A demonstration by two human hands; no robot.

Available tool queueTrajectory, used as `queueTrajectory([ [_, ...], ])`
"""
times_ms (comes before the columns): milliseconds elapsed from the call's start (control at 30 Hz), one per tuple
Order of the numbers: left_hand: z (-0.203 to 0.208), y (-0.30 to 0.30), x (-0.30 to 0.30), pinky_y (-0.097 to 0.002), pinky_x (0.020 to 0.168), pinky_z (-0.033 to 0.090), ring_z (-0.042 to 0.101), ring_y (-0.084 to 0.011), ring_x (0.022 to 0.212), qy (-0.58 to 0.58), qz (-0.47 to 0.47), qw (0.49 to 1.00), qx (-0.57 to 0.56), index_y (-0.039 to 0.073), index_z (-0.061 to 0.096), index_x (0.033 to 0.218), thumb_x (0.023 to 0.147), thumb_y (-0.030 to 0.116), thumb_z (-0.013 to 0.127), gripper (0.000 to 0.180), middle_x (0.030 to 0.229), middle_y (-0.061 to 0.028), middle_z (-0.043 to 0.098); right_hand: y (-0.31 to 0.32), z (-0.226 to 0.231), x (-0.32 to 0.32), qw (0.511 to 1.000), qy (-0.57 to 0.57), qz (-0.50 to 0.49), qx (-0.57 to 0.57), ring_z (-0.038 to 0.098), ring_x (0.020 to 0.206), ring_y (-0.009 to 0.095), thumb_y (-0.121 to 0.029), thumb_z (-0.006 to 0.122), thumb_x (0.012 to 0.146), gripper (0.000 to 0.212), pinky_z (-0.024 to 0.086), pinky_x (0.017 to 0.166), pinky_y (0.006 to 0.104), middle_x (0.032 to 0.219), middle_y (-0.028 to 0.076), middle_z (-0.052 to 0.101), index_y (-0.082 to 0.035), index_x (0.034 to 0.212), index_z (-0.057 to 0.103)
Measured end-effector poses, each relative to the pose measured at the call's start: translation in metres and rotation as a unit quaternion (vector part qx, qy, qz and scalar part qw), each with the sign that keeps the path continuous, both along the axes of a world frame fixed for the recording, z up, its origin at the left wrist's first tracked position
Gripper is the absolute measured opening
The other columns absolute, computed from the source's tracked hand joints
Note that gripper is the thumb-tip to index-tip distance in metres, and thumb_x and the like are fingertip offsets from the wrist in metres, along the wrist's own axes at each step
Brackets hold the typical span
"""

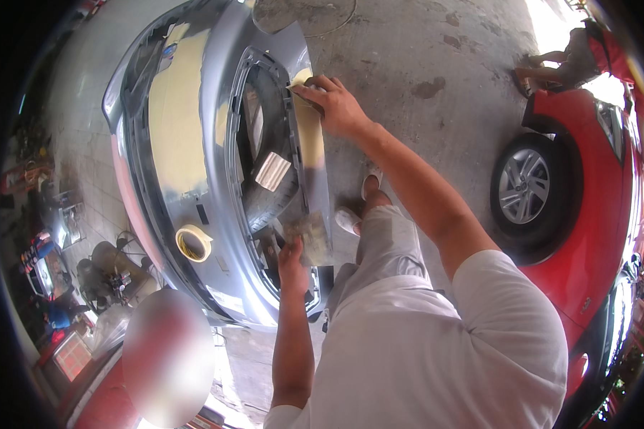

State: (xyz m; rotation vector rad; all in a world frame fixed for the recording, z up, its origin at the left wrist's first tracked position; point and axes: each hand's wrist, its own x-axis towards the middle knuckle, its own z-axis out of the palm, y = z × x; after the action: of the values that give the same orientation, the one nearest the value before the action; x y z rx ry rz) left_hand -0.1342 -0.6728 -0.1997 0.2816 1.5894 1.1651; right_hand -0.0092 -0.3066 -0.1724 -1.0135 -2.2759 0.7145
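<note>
In front of me stands a grey car bumper with patches of yellow filler on it. My right hand is closed, pressing a small thin putty spreader, partly hidden by the fingers, against the filler on the bumper's near upper edge. My left hand is closed on the edge of a flat square greyish-tan plate, held over the bumper's lower near side. A roll of masking tape rests on the bumper. Inside its opening, a ridged silvery piece lies on a tyre.
A red car with its wheel showing stands to the right. Another person is at its far end. Assorted tools and equipment lie at the left. The concrete floor is stained.
</note>
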Motion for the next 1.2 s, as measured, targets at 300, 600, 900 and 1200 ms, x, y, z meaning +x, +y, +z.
queueTrajectory([
  [300, 0.021, 0.012, 0.005, -0.0403, 0.103, 0.049, 0.062, -0.0219, 0.117, -0.167, 0.094, 0.981, 0.013, 0.002, 0.057, 0.134, 0.098, 0.023, 0.069, 0.043, 0.128, -0.0081, 0.064, -0.097, -0.006, 0.017, 0.998, 0.055, -0.006, -0.024, 0.052, 0.126, 0.036, 0.007, 0.069, 0.071, 0.077, 0.044, 0.109, 0.0437, 0.133, 0.012, 0.056, -0.020, 0.143, 0.058],
  [600, 0.037, 0.020, 0.010, -0.0390, 0.100, 0.050, 0.062, -0.0226, 0.116, -0.106, 0.103, 0.989, -0.020, 0.001, 0.056, 0.135, 0.101, 0.029, 0.064, 0.044, 0.128, -0.0101, 0.063, -0.168, -0.015, 0.051, 0.997, 0.070, 0.026, -0.035, 0.054, 0.124, 0.035, 0.005, 0.067, 0.074, 0.064, 0.045, 0.106, 0.0435, 0.128, 0.011, 0.061, -0.016, 0.135, 0.065],
  [900, 0.100, 0.075, 0.057, -0.0375, 0.096, 0.053, 0.061, -0.0257, 0.118, -0.003, 0.237, 0.966, 0.107, 0.001, 0.047, 0.143, 0.103, 0.036, 0.061, 0.055, 0.133, -0.0136, 0.058, -0.219, 0.075, 0.106, 0.929, 0.258, 0.190, -0.185, 0.048, 0.132, 0.041, 0.018, 0.068, 0.069, 0.077, 0.047, 0.109, 0.0457, 0.141, 0.022, 0.041, -0.010, 0.140, 0.053],
  [1200, 0.128, 0.091, 0.064, -0.0367, 0.087, 0.053, 0.066, -0.0263, 0.107, 0.196, 0.058, 0.976, 0.073, -0.001, 0.057, 0.130, 0.103, 0.029, 0.062, 0.041, 0.121, -0.0164, 0.066, -0.168, 0.053, 0.140, 0.985, -0.040, 0.157, -0.065, 0.049, 0.130, 0.035, 0.005, 0.064, 0.080, 0.069, 0.040, 0.115, 0.0493, 0.139, 0.014, 0.049, -0.023, 0.142, 0.058],
])
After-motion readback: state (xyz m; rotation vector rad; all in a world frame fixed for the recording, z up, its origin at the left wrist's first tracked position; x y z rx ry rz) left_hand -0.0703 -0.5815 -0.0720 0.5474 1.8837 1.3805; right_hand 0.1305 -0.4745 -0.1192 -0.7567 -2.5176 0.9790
